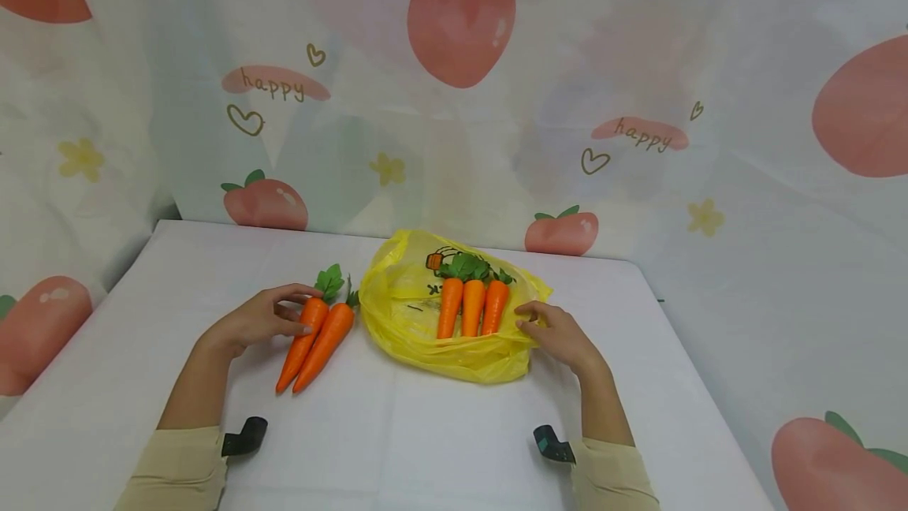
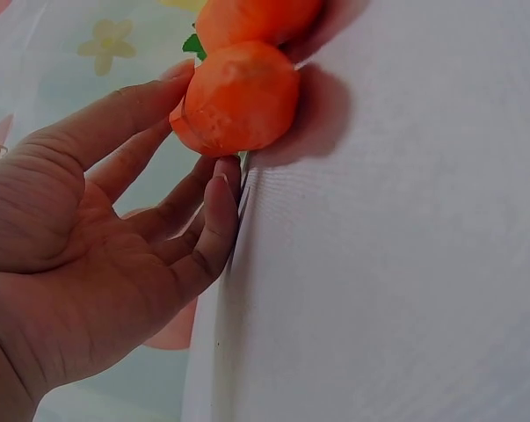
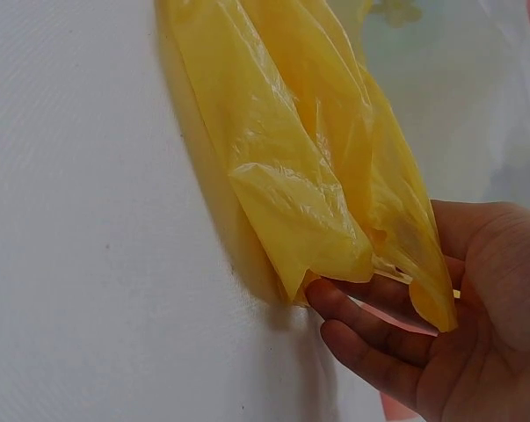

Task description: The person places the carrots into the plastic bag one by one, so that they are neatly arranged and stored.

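Two orange carrots with green leafy tops lie side by side at the left of the table in the head view. My left hand (image 1: 258,323) holds the outer carrot (image 1: 301,347) near its top, thumb on one side and fingers on the other; the second carrot (image 1: 325,348) lies against it. The left wrist view shows the held carrot (image 2: 243,98) end-on. To the right, a yellow plastic bag (image 1: 397,330) lies with its mouth spread. Three carrots (image 1: 473,307) are in it, their lower tips hidden by the front fold. My right hand (image 1: 563,336) grips the bag's right edge (image 3: 370,255) between thumb and fingers.
A white cloth covers the table (image 1: 383,440). Behind it hangs a printed curtain (image 1: 454,140) with fruit, hearts and lettering, close to the bag's far side. Dark wrist-worn devices (image 1: 246,436) stick out inward from both sleeves.
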Action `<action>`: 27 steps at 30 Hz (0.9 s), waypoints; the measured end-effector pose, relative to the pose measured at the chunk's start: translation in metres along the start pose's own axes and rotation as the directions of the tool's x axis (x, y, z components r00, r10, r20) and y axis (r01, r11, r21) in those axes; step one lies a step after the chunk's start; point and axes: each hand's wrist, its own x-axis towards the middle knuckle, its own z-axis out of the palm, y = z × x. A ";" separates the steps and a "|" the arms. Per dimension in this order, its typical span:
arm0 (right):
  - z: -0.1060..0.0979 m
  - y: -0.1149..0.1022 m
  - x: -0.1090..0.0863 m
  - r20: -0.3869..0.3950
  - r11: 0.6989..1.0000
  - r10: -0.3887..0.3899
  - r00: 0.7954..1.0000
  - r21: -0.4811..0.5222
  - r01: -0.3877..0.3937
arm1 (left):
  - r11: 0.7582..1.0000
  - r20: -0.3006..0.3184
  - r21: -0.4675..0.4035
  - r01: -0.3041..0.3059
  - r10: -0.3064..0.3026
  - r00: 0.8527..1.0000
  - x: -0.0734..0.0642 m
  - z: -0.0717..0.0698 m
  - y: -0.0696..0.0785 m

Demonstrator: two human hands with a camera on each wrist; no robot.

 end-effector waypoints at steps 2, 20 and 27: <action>0.000 0.000 0.000 0.000 1.000 0.003 1.000 -0.002 -0.003 | 1.000 -0.006 0.008 0.002 -0.002 1.000 0.000 0.000 0.000; 0.000 0.001 0.001 0.004 1.000 0.008 1.000 -0.009 -0.008 | 1.000 -0.032 0.018 0.004 -0.004 0.999 -0.005 -0.001 0.004; 0.000 0.002 0.002 0.006 1.000 -0.006 1.000 -0.011 0.006 | 1.000 -0.056 -0.012 -0.005 0.004 0.998 -0.005 -0.002 0.005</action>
